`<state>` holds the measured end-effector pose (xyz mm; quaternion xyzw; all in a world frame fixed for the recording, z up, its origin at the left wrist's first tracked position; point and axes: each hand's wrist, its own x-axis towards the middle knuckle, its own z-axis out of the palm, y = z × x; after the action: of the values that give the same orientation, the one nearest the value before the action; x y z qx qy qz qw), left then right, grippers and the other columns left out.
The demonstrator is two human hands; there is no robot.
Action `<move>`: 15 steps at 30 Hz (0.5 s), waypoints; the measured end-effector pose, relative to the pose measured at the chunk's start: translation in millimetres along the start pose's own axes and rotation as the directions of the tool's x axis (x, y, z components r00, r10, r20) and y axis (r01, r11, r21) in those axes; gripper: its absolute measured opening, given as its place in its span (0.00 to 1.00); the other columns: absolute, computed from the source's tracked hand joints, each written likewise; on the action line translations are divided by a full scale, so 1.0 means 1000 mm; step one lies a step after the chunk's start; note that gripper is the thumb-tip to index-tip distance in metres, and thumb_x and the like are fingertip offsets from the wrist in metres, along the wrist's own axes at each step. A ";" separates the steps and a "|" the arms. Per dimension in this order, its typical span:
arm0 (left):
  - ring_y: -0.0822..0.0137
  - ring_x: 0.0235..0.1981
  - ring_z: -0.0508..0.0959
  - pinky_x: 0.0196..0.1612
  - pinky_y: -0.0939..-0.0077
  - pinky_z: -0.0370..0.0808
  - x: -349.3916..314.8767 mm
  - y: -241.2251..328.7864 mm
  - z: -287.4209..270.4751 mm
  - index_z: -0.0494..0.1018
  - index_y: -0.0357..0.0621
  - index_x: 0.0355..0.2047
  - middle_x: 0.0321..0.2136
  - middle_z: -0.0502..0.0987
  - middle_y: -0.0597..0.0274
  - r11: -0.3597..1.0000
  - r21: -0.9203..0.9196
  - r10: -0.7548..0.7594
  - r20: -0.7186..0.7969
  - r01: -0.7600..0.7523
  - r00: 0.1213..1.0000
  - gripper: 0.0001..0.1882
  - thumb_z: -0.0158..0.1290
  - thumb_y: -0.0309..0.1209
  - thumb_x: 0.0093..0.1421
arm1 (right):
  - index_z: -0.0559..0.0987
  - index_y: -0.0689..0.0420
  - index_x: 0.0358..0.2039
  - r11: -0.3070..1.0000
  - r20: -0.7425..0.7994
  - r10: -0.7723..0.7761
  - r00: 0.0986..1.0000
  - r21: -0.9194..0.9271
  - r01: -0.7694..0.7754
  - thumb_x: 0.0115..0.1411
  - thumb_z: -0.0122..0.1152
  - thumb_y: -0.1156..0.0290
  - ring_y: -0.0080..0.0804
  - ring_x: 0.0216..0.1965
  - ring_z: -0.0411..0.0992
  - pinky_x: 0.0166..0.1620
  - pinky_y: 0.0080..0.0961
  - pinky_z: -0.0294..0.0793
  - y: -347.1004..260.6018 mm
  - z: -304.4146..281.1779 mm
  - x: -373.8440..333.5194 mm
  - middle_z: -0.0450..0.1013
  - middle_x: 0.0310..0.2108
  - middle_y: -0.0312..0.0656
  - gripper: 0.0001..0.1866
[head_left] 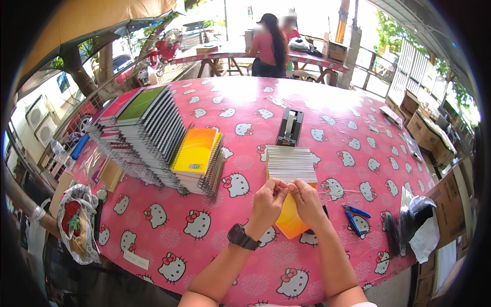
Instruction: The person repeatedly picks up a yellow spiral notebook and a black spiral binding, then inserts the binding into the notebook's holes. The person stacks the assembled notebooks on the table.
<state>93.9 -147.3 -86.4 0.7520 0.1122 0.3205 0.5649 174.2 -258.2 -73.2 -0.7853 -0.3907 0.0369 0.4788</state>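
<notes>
Table (204,256), pink, cat-print cloth, the work surface.

Big stack (148,138) on the left: coil-bound notebooks, ragged at the coil edges. Judged easy to topple if an elbow or a reach across catches a protruding coil.

Yellow stack (197,151) just beside it, nearer the hands. Smooth covers; could slide if bumped.

Black coils (393,235) heaped at the right edge, beside a crumpled white bag (423,238). Loose coils might snag each other, or go over the edge if the bag is tugged.

White pile (291,161) directly beyond the hands, layers stepped. A forward push by the knuckles could splay it.

Yellow cover (290,220), the piece in work: lies under the hands, near side of the white pile, one corner toward the person. Risk: crease or tear if the two hands pull unevenly.

Left hand (268,199) and right hand (308,203): fingers drawn in, narrow pinch, tips nearly meeting. Cannot tell what lies between them. A slip there would likely come from so small a grip.

Tape dispenser (290,128), black, behind the white pile; a shove to the pile could nudge it.

Blue cutters (355,220), right of the right forearm, handles apart. Sleeveless arm could brush them on a sideways swing.
</notes>
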 end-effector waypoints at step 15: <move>0.76 0.27 0.70 0.33 0.80 0.67 0.103 0.105 -0.194 0.76 0.39 0.34 0.26 0.74 0.66 0.821 0.485 0.331 0.026 -0.301 0.943 0.12 0.42 0.28 0.56 | 0.72 0.52 0.50 0.840 0.112 0.057 0.992 -0.542 0.013 0.44 0.72 0.61 0.53 0.59 0.56 0.58 0.44 0.59 0.043 -0.043 -0.096 0.56 0.61 0.52 0.32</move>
<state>34.0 22.8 77.6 0.8670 0.0790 0.3937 0.2952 151.5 -362.0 -114.1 -0.8892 -0.4049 -0.0211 0.2119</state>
